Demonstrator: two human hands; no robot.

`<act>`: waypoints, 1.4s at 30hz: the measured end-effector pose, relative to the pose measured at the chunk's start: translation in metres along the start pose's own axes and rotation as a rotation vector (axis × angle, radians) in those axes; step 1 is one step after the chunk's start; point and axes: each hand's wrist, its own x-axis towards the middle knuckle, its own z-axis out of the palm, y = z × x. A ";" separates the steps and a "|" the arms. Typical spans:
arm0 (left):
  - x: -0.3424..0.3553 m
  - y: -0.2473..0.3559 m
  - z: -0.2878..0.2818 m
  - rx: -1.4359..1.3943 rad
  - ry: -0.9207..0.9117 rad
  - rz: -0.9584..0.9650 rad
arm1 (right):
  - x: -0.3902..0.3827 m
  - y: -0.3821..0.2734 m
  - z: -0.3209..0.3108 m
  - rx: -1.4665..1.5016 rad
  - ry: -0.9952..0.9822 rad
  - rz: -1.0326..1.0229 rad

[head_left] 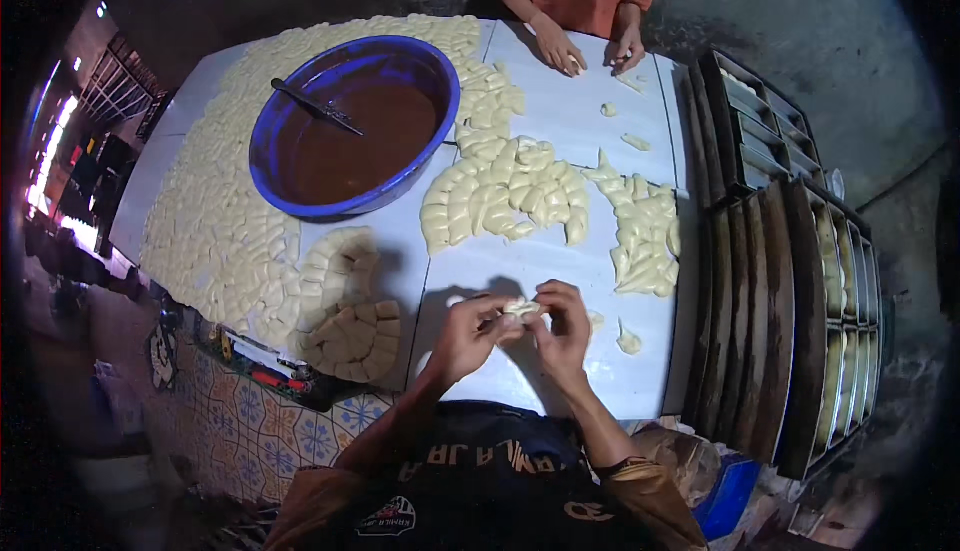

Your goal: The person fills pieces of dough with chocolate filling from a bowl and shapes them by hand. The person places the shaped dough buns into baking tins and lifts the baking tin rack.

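Note:
Near the table's front edge, my left hand point(476, 336) and my right hand point(562, 329) come together around a small pale piece of dough point(521, 307). The fingertips and thumbs of both hands pinch it from either side. Just right of my right hand lies a loose dough scrap point(628, 340). Beyond my hands spreads a cluster of cut dough pieces point(505, 191), with a flat patch of dough point(645, 236) to its right. To the left, scored dough portions point(350, 341) lie close together.
A blue basin point(256, 166) of brown filling, with a dark-handled utensil point(318, 108) in it, stands on the white table point(470, 276). Many dough pieces point(225, 211) cover the left side. Across the table, a person's hands point(590, 51) work dough. Stacked trays point(790, 301) line the right edge.

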 end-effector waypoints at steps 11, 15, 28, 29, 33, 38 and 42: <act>-0.021 0.007 0.034 0.088 0.046 0.023 | -0.030 -0.021 -0.021 -0.193 -0.062 0.374; -0.020 0.007 0.024 -0.094 -0.073 -0.004 | -0.022 0.008 -0.029 -0.097 -0.264 0.452; -0.021 -0.025 -0.013 -0.020 0.235 -0.045 | -0.012 0.054 -0.087 -0.644 0.062 0.244; -0.023 -0.027 -0.012 0.053 0.262 -0.030 | -0.018 0.055 -0.093 -1.007 0.024 0.107; -0.024 -0.049 0.014 -0.147 0.092 -0.012 | -0.029 0.067 -0.092 -0.877 -0.098 0.234; -0.022 -0.046 0.035 -0.320 0.058 -0.152 | -0.023 -0.005 -0.045 -0.268 -0.130 0.200; -0.022 -0.044 0.047 -0.529 0.046 -0.096 | -0.035 -0.014 -0.024 -0.253 -0.063 0.145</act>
